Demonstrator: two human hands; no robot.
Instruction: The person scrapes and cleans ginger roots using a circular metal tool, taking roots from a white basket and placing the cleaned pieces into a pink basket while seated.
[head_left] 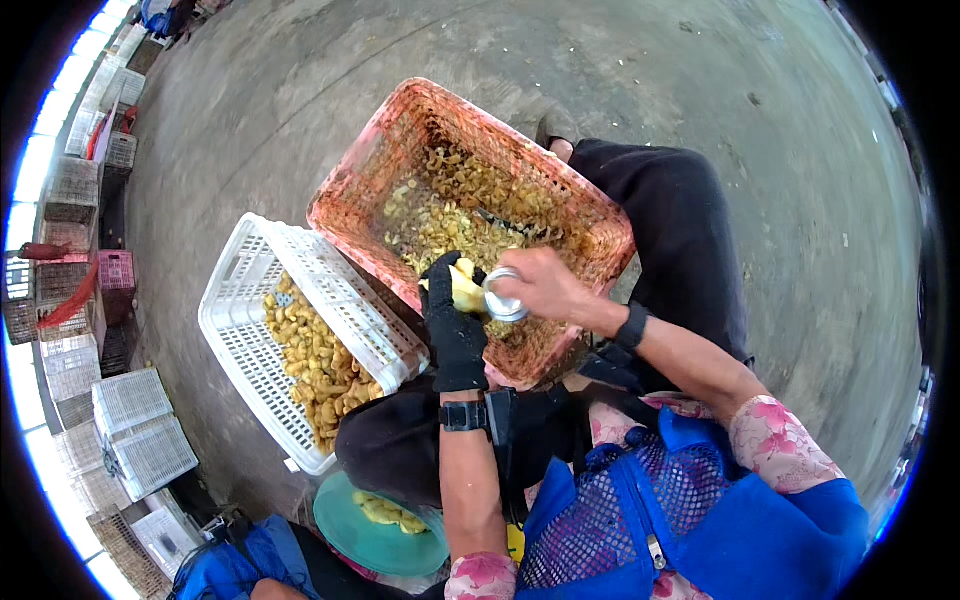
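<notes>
Two hands meet over the near edge of a red plastic crate [375, 170] in the head view. The left hand [452, 320], in a black glove, is clenched around a pale yellow piece of fruit [466, 290], which sits just above the crate's lower rim. The right hand [535, 285], bare, grips a round metal tool [501, 296] whose ring touches the fruit piece on its right side. Both wrists wear dark bands. The red crate rests tilted on the person's lap and holds a layer of yellowish pieces. Just to its left, touching it, a white plastic crate [245, 290] holds more yellow pieces along its middle. Below, near the left forearm, a teal bowl [350, 530] carries a few yellow pieces. Stacks of white crates [130, 420] stand along the left edge on the concrete floor [700, 80].
</notes>
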